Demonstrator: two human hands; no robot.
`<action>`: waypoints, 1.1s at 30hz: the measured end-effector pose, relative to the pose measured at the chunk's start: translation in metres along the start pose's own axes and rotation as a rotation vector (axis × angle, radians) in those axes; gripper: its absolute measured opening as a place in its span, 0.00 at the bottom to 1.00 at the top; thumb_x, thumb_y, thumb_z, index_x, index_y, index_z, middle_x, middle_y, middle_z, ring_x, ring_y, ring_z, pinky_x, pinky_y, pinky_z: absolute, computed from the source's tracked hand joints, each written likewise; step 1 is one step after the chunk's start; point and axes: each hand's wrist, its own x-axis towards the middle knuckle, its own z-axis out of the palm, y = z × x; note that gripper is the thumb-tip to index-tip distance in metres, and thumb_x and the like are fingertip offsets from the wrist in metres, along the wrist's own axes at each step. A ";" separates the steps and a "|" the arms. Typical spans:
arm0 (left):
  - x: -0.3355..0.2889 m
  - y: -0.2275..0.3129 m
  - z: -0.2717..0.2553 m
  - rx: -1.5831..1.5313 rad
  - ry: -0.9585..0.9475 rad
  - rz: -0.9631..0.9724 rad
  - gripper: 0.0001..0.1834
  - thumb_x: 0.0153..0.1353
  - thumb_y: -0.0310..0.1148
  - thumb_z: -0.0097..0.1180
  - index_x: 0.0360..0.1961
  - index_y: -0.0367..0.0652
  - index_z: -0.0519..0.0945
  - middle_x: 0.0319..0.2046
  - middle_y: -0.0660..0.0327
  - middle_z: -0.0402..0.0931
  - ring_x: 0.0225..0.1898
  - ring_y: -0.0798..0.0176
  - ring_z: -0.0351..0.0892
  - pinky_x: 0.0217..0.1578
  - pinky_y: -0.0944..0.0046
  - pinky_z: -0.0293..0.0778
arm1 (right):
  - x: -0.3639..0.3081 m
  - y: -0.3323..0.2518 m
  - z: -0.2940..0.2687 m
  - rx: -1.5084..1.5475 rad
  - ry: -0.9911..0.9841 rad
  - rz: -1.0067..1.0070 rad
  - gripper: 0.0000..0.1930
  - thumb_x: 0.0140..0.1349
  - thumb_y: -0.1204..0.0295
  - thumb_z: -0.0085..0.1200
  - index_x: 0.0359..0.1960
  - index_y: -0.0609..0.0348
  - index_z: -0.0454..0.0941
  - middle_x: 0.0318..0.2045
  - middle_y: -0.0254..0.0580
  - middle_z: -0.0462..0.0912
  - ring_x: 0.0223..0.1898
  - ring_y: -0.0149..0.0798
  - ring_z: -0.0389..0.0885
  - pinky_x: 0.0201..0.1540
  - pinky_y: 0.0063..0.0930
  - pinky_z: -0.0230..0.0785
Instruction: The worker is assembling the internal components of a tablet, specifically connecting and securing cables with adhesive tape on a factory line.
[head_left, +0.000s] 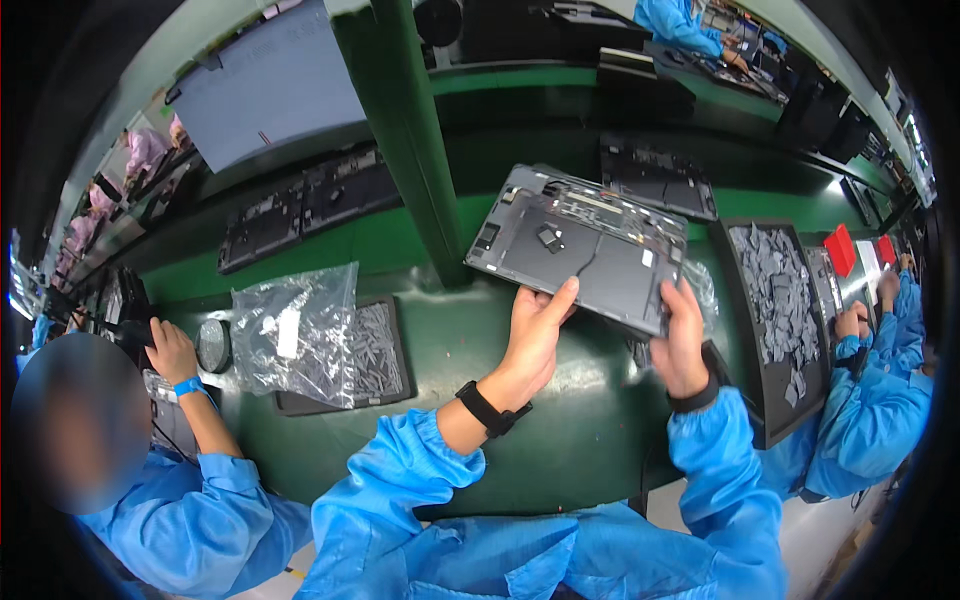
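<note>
Blue sleeves (pixel 395 480) frame both hands (pixel 535 335) (pixel 685 345), fingers (pixel 565 294) gripping a dark panel (pixel 620 275) between green post (pixel 405 130) and tray (pixel 780 415).

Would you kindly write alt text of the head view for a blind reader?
The person's left hand and right hand hold a dark, flat device tilted over a green bench, its internal parts exposed. A clear plastic bag partly covers a left tray of grey pieces; another tray lies at right.

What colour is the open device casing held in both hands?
Dark grey; the casing shows best in the head view.
</note>
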 end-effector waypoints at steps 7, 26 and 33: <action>-0.035 0.020 -0.027 -0.002 -0.077 -0.202 0.28 0.69 0.30 0.52 0.67 0.36 0.60 0.58 0.48 0.73 0.56 0.56 0.76 0.56 0.59 0.73 | 0.200 -0.004 0.003 -0.193 -0.161 0.122 0.12 0.64 0.75 0.48 0.48 0.61 0.76 0.41 0.38 0.82 0.40 0.35 0.78 0.47 0.32 0.72; -0.070 0.000 -0.055 -0.059 -0.124 -0.424 0.16 0.70 0.29 0.50 0.57 0.38 0.73 0.49 0.53 0.78 0.50 0.58 0.78 0.53 0.60 0.73 | 0.357 -0.026 -0.060 -1.275 0.051 -0.686 0.23 0.57 0.67 0.56 0.54 0.62 0.78 0.45 0.60 0.83 0.47 0.51 0.84 0.49 0.42 0.75; -0.066 -0.003 -0.055 -0.071 -0.129 -0.437 0.15 0.71 0.31 0.50 0.56 0.38 0.73 0.50 0.55 0.78 0.49 0.60 0.79 0.52 0.62 0.74 | 0.321 -0.070 -0.156 -1.167 0.076 0.229 0.28 0.47 0.58 0.67 0.38 0.78 0.81 0.36 0.57 0.85 0.36 0.48 0.84 0.40 0.40 0.73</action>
